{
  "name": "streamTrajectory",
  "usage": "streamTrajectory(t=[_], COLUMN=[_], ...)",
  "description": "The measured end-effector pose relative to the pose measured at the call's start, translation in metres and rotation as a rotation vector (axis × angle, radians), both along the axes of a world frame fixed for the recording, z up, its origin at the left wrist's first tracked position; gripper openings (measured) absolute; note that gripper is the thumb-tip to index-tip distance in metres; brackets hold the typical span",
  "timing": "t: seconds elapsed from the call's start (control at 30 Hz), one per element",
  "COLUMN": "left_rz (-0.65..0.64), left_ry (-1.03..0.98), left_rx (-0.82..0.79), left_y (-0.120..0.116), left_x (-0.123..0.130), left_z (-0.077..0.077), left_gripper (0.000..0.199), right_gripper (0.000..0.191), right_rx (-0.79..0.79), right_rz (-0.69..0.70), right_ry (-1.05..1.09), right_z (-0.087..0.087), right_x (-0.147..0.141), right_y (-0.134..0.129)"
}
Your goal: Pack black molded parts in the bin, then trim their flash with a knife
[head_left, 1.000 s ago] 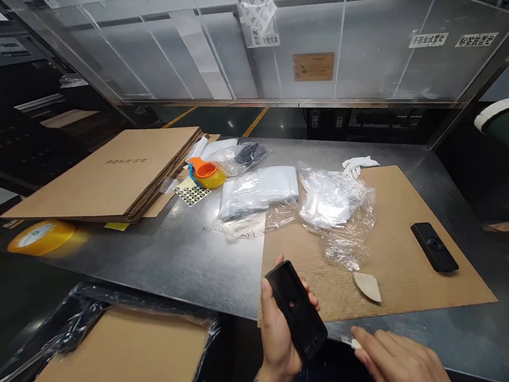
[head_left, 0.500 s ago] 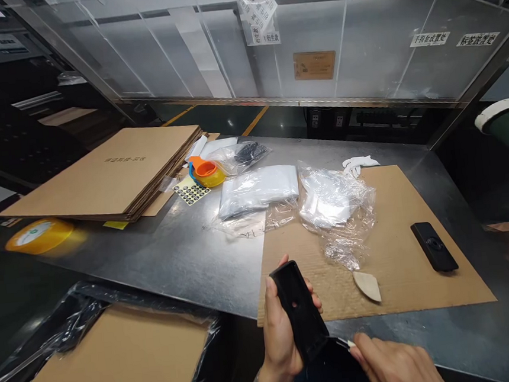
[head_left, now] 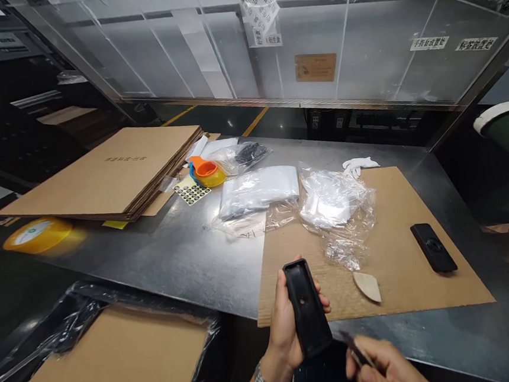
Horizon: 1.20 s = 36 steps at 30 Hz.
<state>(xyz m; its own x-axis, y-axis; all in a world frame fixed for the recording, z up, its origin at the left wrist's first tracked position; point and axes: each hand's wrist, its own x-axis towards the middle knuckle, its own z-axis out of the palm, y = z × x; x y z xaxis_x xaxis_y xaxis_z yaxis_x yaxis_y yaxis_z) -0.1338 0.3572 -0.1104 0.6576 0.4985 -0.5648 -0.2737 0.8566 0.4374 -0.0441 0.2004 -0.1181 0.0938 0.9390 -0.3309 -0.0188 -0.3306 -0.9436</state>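
Note:
My left hand is wrapped round a black hollow plastic housing, tilted with its open side towards me. A small hole shows near the middle of its floor. Low on the right, my right hand pinches a slim pointed tool, blurred, its kind unclear. The tool's tip is apart from the housing, just to the right of its lower end. A similar black part with a round feature lies on the cardboard sheet. Nearer me rests a beige wedge-shaped pad.
Crumpled clear bags and a pack of white sleeves lie mid-table. An orange tape dispenser, a sticker sheet and stacked cardboard sit left. A white glove lies behind; a lined box stands lower left.
The tool in my right hand has come away from the housing's lower end and turned upward. My left hand has shifted slightly right, with the housing's inside turned more towards me.

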Motion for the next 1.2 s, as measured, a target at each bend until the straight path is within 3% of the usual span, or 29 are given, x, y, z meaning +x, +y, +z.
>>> streamTrajectory(t=[0.1, 0.17, 0.3, 0.53, 0.7, 0.83, 0.9, 0.93, 1.03, 1.2], left_rz=[-0.211, -0.318, -0.33, -0.342, -0.34, -0.468, -0.557, -0.596, -0.649, -0.656], left_ry=[0.025, 0.019, 0.034, 0.098, 0.052, 0.118, 0.173, 0.189, 0.214, 0.217], left_rx=[-0.221, -0.326, -0.381, -0.319, -0.358, -0.26, -0.219, -0.213, -0.179, -0.164], left_y=[-0.004, -0.01, -0.022, -0.03, -0.039, -0.049, -0.052, -0.053, -0.053, -0.054], left_x=[0.003, 0.005, 0.006, 0.006, 0.004, 0.001, 0.001, 0.0, -0.001, -0.002], left_z=[-0.011, -0.018, -0.025, -0.028, -0.024, -0.024, -0.024, -0.024, -0.02, -0.017], left_gripper=[0.057, 0.063, 0.056, 0.061, 0.054, 0.058, 0.07, 0.074, 0.078, 0.074], right_gripper=[0.03, 0.022, 0.027, 0.03, 0.025, 0.012, 0.028, 0.031, 0.017, 0.032], right_rx=[0.097, 0.166, 0.223, 0.203, 0.172, 0.096, 0.08, 0.088, 0.145, 0.121], right_rz=[-0.082, -0.014, 0.124, 0.127, 0.073, -0.058, -0.099, -0.101, -0.045, -0.019], right_ry=[-0.411, -0.612, -0.869, -1.127, -1.15, -1.094, -0.996, -0.93, -0.733, -0.577], right_z=[0.01, 0.014, 0.012, 0.006, 0.005, 0.007, 0.01, 0.012, 0.019, 0.021], right_x=[0.005, 0.005, -0.001, -0.008, -0.003, 0.015, 0.024, 0.028, 0.035, 0.037], right_y=[0.004, 0.01, 0.02, 0.022, 0.024, 0.025, 0.025, 0.026, 0.028, 0.034])
